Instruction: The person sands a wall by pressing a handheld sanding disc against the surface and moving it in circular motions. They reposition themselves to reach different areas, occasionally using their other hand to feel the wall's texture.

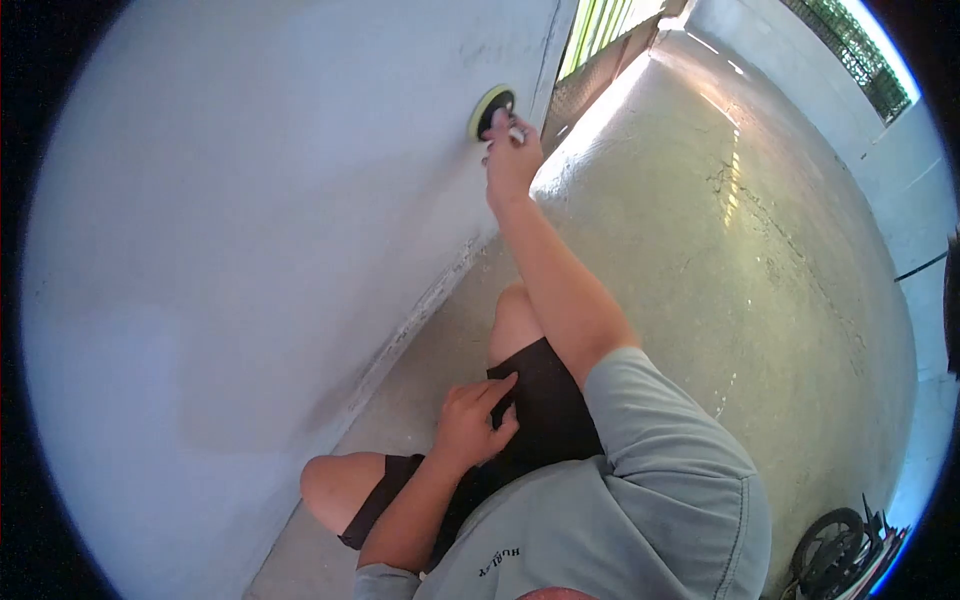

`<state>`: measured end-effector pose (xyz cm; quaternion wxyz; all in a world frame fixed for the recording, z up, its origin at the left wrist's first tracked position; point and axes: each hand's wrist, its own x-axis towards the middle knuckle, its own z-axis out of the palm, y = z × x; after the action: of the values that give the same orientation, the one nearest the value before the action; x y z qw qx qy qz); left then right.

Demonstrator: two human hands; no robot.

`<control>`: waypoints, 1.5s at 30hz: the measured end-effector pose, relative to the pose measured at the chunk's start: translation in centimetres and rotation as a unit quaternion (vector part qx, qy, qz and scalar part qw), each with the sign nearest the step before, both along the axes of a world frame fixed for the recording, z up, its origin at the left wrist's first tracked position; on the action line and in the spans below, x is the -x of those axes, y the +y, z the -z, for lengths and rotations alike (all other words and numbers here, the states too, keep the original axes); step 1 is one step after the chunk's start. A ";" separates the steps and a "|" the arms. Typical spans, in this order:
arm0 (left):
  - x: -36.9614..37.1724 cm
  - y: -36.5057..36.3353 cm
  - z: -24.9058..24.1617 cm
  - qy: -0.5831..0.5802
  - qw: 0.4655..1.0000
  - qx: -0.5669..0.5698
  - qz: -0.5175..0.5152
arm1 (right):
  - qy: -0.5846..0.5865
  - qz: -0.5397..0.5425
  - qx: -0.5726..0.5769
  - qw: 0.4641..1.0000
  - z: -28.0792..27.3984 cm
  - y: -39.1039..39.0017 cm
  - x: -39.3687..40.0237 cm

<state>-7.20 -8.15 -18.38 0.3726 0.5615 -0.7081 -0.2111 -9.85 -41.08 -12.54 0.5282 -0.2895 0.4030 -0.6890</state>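
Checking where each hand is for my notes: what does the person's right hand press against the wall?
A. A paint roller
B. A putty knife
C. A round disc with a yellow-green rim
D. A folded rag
C: the right hand holds a round disc with a yellow-green rim flat against the grey wall, while the left hand rests on the black shorts.

The right arm is stretched out far in front, nearly straight, with the elbow only a little bent. The right hand (511,155) is up high at the end of it, fingers curled in tight. The left arm is bent and stays close to the body. The left hand (473,418) lies on the thigh, with its fingers spread loose. Both knees are bent and bare.
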 end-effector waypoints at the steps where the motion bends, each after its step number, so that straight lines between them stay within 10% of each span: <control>1: 0.0 0.0 0.1 -0.002 1.000 0.003 0.000 | 0.052 -0.020 0.081 0.995 0.9 1.0 -0.6; 14: -0.2 0.4 0.0 -0.014 1.000 -0.021 0.004 | 0.124 -0.056 0.155 0.979 1.2 1.5 -1.5; 18: -0.1 0.6 -0.7 -0.016 1.000 -0.014 -0.004 | -0.005 -0.014 -0.001 1.000 -0.2 -1.1 -0.5; 24: -0.3 0.8 -1.6 -0.021 0.999 -0.031 0.011 | 0.185 0.039 0.274 0.943 0.8 1.2 -2.4; 26: -0.8 0.7 -1.7 -0.018 1.000 -0.023 -0.002 | 0.197 0.080 0.224 0.951 0.9 -1.4 -0.8; 28: -1.2 0.4 -2.0 -0.012 1.000 -0.011 -0.016 | -0.026 0.001 -0.137 0.990 1.3 -3.4 0.4; 34: -2.6 -0.5 -1.3 -0.032 0.998 -0.023 -0.039 | 0.186 0.027 0.233 0.954 1.8 -1.9 -0.5; 38: -3.0 -0.9 -1.8 -0.054 0.997 0.003 -0.050 | 0.159 0.143 0.083 0.973 6.7 -8.1 0.7; 40: -2.9 -1.1 -1.8 -0.052 0.997 0.017 -0.053 | -0.016 0.041 -0.191 0.981 6.6 -7.0 1.1; 42: -2.9 -1.1 -1.6 -0.045 0.998 0.013 -0.046 | -0.005 0.030 -0.174 0.984 5.4 -5.4 0.7; 45: -3.0 -1.4 -0.9 -0.040 0.998 0.004 -0.042 | 0.154 0.069 0.249 0.954 1.6 -3.6 0.1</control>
<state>-4.23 -9.51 -17.44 0.3546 0.5975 -0.6988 -0.1699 -9.90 -44.70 -14.18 0.3225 -0.4855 0.3142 -0.7494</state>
